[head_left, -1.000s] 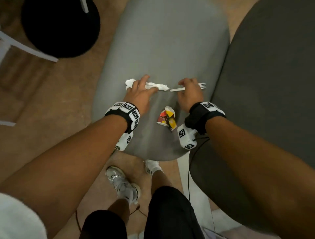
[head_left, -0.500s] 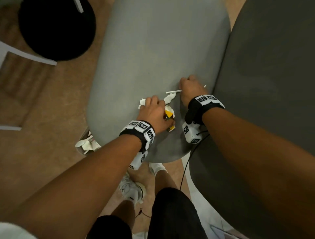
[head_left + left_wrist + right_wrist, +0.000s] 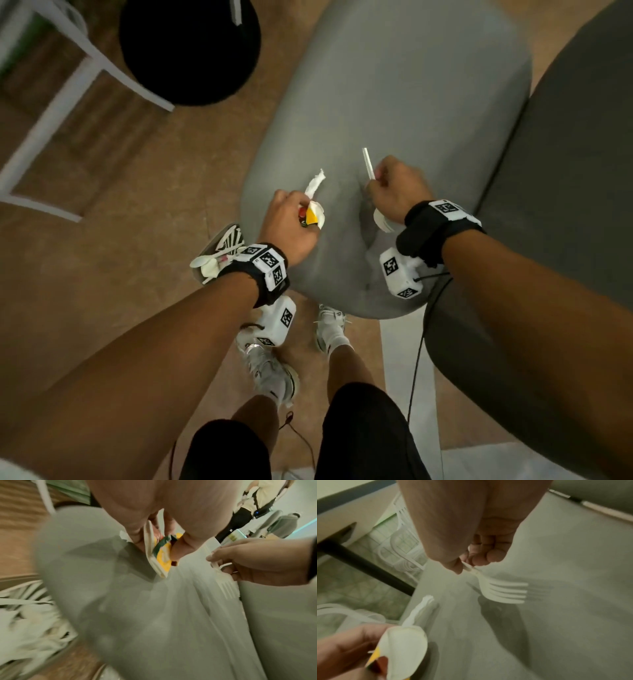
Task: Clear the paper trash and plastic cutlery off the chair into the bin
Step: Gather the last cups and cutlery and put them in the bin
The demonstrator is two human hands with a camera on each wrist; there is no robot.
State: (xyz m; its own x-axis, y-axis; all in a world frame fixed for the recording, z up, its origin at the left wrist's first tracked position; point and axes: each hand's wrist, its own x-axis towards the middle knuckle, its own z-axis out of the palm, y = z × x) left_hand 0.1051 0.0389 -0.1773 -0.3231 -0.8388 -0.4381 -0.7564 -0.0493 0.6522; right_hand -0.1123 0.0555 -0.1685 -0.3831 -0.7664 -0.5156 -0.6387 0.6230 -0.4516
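My left hand hovers over the front of the grey chair seat and grips a white paper napkin together with a crushed yellow-and-red paper cup. In the left wrist view the cup sits squeezed between thumb and fingers. My right hand pinches a white plastic fork, handle pointing up. The right wrist view shows the fork above the seat, tines pointing right. The bin stands on the floor left of the chair, holding white cutlery and paper.
A dark grey cushion adjoins the chair on the right. A round black base and a white frame stand on the brown floor at the upper left. My feet in white shoes are below the chair's front edge, beside a thin cable.
My left hand has gathered the crushed cup with the napkin and lifted both off the seat. My right hand has raised the fork, whose handle has swung from sideways to upward.
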